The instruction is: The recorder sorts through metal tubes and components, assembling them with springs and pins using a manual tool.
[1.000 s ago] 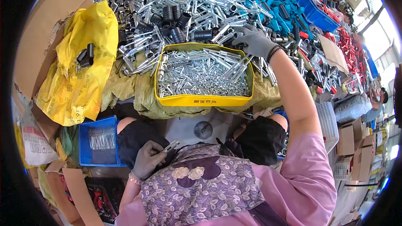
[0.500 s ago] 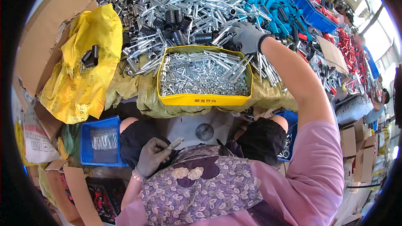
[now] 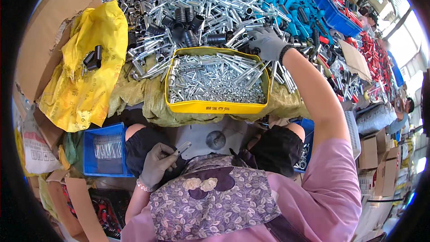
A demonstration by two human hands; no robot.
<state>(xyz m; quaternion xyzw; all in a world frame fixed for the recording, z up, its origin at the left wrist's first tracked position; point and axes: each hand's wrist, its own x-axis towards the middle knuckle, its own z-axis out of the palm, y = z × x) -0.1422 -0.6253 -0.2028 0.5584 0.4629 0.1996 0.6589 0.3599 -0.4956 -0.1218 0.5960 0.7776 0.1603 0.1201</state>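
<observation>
My left hand (image 3: 157, 163), in a grey glove, is closed over my lap. Its thumb and fingers pinch a short silver metal piece (image 3: 183, 147), which points up and to the right. My right hand (image 3: 268, 45), also gloved, reaches forward to the heap, just beyond the back right corner of a yellow tray (image 3: 215, 107). Its fingers are bent down among dark coiled parts and silver pieces; the fingertips are partly hidden. Small silver pins and longer metal rods (image 3: 237, 62) fill the tray. Behind it lies a large heap of silver metal parts (image 3: 201, 0).
Black ribbed sleeves (image 3: 190, 38) and teal handles (image 3: 286, 2) lie in the heap. A yellow sack (image 3: 89, 89) with black tubes is at left. Below it stands a blue bin (image 3: 104, 168) of silver rods. A blue crate (image 3: 333, 9) with red parts sits far right.
My left hand has risen slightly and moved a little left, still pinching the metal piece. My right hand has shifted slightly right and stays at the heap. The view has shifted slightly.
</observation>
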